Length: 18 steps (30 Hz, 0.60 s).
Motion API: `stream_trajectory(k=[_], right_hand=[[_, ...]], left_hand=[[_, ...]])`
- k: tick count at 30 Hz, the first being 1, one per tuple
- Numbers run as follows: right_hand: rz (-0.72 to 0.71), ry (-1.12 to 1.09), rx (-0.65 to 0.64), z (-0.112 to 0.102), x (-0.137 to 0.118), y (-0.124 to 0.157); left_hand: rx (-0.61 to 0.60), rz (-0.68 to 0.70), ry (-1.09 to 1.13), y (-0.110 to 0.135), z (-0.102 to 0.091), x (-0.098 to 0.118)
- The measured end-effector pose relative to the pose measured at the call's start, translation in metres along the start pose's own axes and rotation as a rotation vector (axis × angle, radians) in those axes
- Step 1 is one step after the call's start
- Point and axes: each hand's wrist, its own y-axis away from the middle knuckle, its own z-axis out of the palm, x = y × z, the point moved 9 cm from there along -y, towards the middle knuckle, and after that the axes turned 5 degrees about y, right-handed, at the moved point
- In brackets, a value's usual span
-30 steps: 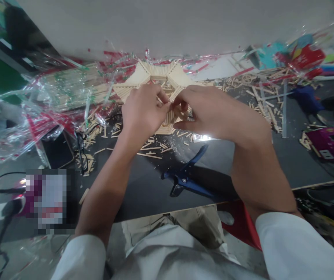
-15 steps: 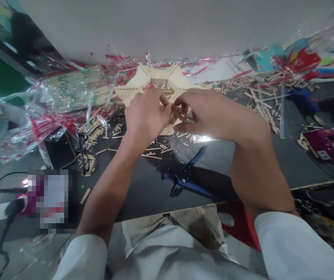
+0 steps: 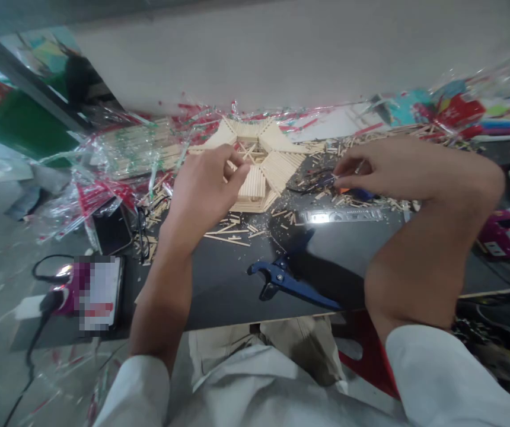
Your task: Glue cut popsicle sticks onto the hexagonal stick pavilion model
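A model built of thin wooden sticks [image 3: 281, 169], with sloping roof-like panels around an open middle, stands at the back of the dark table. My left hand [image 3: 210, 187] is over its left front side, fingers curled and thumb close to the forefinger; whatever is between them is hidden. Off to the right of the model, my right hand [image 3: 370, 169] pinches thumb and fingers together above wood scraps and a dark cable. Something small and pale shows at its fingertips, too small to name. A clear ruler [image 3: 339, 215] lies just below that hand.
Blue-handled cutters [image 3: 281, 277] lie near the table's front edge. Bundled sticks in plastic wrap [image 3: 126, 148] are at the back left, with a dark phone [image 3: 111, 226] and glasses [image 3: 143, 237] nearby. A purple power adapter [image 3: 66, 290] and a lit phone [image 3: 104, 290] sit front left.
My right hand has moved away from the model to the right, uncovering its front and the ruler. My left hand stays by the model, and the view has shifted slightly.
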Motion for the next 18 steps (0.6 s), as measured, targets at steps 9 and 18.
stream_trajectory(k=[9, 18], right_hand=[[0.109, 0.047, -0.016, -0.007, 0.014, 0.001], [0.081, 0.128, -0.041, -0.007, 0.015, 0.004]], left_hand=[[-0.504, 0.087, -0.172, 0.067, 0.063, -0.021], [-0.441, -0.019, -0.271, 0.089, 0.096, -0.058]])
